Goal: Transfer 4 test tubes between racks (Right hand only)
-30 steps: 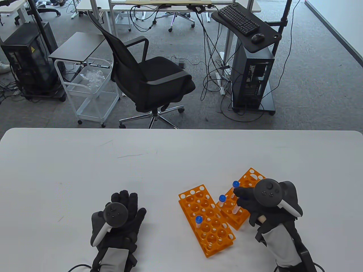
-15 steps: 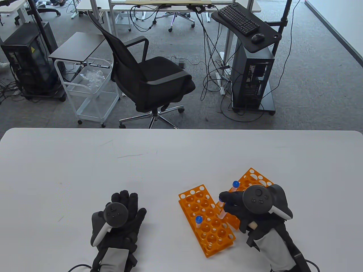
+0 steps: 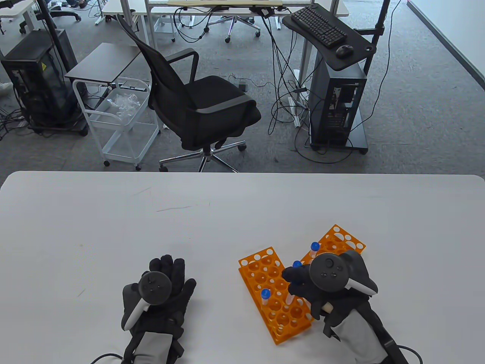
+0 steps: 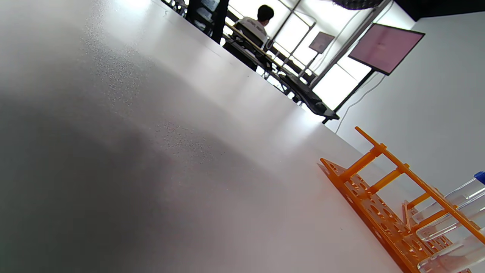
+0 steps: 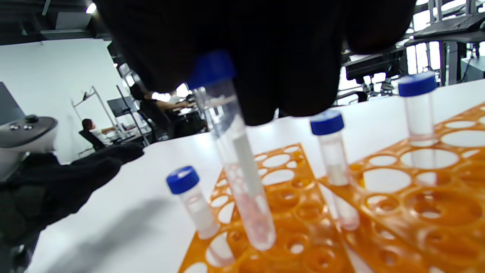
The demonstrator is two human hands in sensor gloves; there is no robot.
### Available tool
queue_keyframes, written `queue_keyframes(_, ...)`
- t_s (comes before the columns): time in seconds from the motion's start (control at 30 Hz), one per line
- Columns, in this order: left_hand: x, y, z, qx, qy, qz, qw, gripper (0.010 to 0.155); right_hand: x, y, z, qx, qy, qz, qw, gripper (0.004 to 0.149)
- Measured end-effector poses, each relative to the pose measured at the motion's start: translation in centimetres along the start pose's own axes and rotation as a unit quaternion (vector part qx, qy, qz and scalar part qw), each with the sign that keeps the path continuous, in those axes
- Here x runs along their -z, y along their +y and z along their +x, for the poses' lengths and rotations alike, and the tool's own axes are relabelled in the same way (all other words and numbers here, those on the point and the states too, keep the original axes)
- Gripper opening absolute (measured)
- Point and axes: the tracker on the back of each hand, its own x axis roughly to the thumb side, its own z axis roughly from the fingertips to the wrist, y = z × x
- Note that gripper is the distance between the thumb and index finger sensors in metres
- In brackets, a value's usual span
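Right hand (image 3: 322, 288) holds a tube (image 5: 237, 159) over the left rack (image 3: 274, 294).
One tube (image 3: 265, 297) stands there; two stand in the right rack (image 3: 339, 239). Fingers pinch its top; the bottom maybe touches a hole. Left hand (image 3: 159, 292) lies flat, open.

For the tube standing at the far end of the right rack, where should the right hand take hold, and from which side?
Pinch just under the blue cap of the far tube, coming straight down from above. It stands upright in the right rack, so only its upper part shows clear of the holes. The right hand is busy now, holding another tube over the left rack.
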Motion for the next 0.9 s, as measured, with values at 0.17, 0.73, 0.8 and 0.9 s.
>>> queue_keyframes(0.17, 0.0, 0.0, 0.0, 0.000, -0.001, -0.001, 1.000, 0.068, 0.3, 0.5, 0.2, -0.002, -0.006, 0.015, 1.000, 0.048)
queue_keyframes(0.73, 0.0, 0.0, 0.0, -0.002, -0.001, -0.004, 1.000, 0.068, 1.0, 2.1, 0.3, -0.005, -0.008, 0.073, 0.997, 0.048)
queue_keyframes(0.8, 0.0, 0.0, 0.0, -0.002, -0.001, -0.004, 1.000, 0.068, 1.1, 2.2, 0.3, -0.006, -0.007, 0.078, 0.997, 0.048)
queue_keyframes(0.9, 0.0, 0.0, 0.0, -0.002, 0.000, -0.005, 1.000, 0.068, 1.2, 2.5, 0.3, -0.009, -0.005, 0.084, 0.996, 0.048)
